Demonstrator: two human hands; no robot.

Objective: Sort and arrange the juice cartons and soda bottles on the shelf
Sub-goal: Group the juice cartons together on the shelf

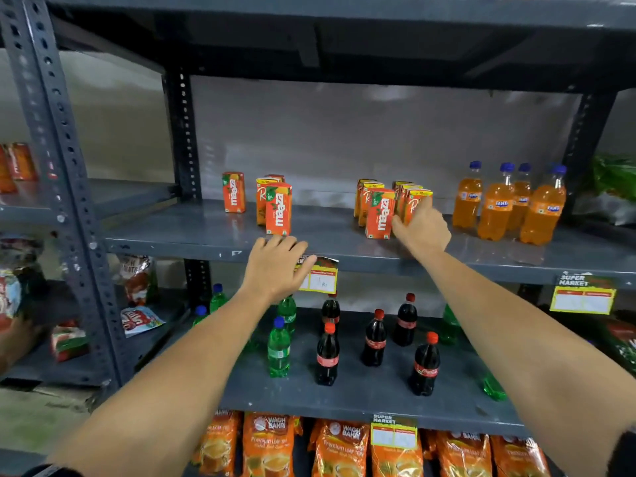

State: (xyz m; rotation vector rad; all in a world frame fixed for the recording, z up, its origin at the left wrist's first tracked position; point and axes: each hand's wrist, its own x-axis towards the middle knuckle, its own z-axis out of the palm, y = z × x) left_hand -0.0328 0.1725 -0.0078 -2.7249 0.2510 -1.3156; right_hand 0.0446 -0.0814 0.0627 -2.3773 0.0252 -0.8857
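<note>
The Fanta bottles (506, 201) stand grouped at right, but juice cartons (380, 213) remain scattered; right hand (421, 232) touches one with loose fingers, left hand (275, 266) is spread, empty.

Grey metal shelf (192, 232) carried upright juice cartons (278, 208) left and centre, orange soda bottles (495, 210) standing close together at right; lower board (378, 401) bore green bottles (278, 349) beside dark cola bottles (375, 339), spread apart
</note>
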